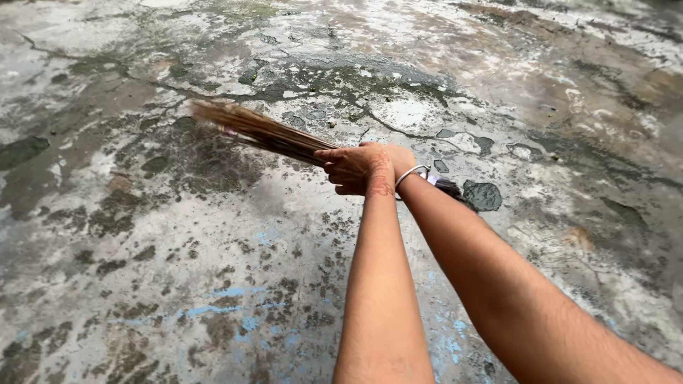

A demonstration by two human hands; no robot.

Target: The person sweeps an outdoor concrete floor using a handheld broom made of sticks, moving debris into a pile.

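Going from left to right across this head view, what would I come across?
Broom bristle tips → left hand gripping the twig broom → silver bangle on the right wrist → dark end of the broom handle → dark patch on the cracked concrete floor.

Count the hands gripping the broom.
2. The left hand wraps the broom at its bundle's base; the right hand sits just behind it, mostly hidden, with a bangle at the wrist.
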